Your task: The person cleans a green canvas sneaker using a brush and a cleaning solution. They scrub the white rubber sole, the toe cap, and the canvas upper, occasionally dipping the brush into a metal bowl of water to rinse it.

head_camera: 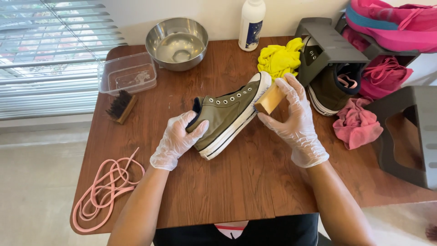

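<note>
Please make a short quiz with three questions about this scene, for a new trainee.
1. True or false: the left hand holds the heel end of the olive sneaker.
2. What does the right hand press against the sneaker's toe? A) bristle brush B) tan block C) yellow cloth
3. Where do the pink laces lie?

Key: 1 true. 2 B, the tan block. 3 On the wooden table, near its left front corner.

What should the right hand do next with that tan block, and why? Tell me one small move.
Probably rub the tan block along the white toe cap of the olive sneaker. The right hand presses the block against the toe, and the left hand braces the heel, so the shoe looks steady.
</note>
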